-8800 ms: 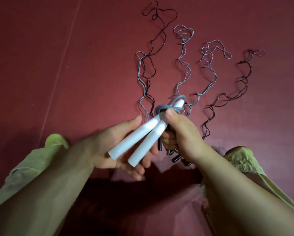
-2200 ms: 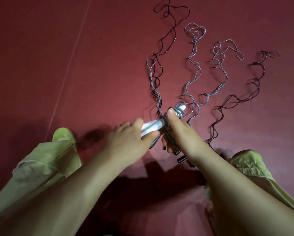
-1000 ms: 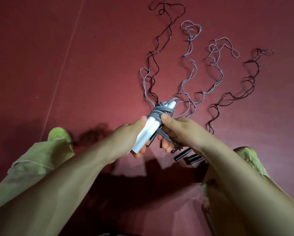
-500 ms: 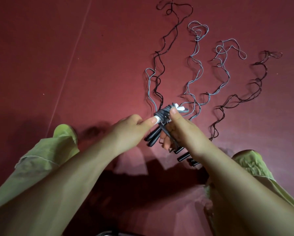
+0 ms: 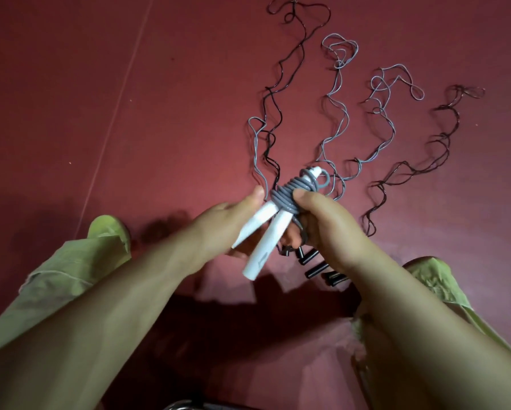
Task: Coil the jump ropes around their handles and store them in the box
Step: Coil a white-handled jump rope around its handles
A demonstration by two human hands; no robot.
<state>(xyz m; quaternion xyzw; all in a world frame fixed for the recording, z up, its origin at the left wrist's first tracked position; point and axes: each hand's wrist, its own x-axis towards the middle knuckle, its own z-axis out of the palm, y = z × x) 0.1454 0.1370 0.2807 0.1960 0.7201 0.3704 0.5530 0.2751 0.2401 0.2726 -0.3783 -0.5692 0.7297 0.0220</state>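
Two white jump-rope handles (image 5: 266,232) are held side by side above the red floor, their upper ends bound by several turns of grey rope (image 5: 289,193). My left hand (image 5: 218,229) grips the handles from below. My right hand (image 5: 325,223) pinches the grey coil with thumb on top. A loose length of the grey rope (image 5: 255,143) trails away over the floor. Several black handles (image 5: 316,267) lie under my right wrist, partly hidden. No box is in view.
Wavy black ropes (image 5: 432,155) and grey ropes (image 5: 340,113) stretch over the red floor (image 5: 130,84) beyond my hands. My knees in light green trousers (image 5: 70,276) flank the scene. A metal rim (image 5: 183,405) peeks in at the bottom edge.
The white handles have turned so that their long sides show again. More grey rope is wound around them, and the loose grey length on the floor is shorter.
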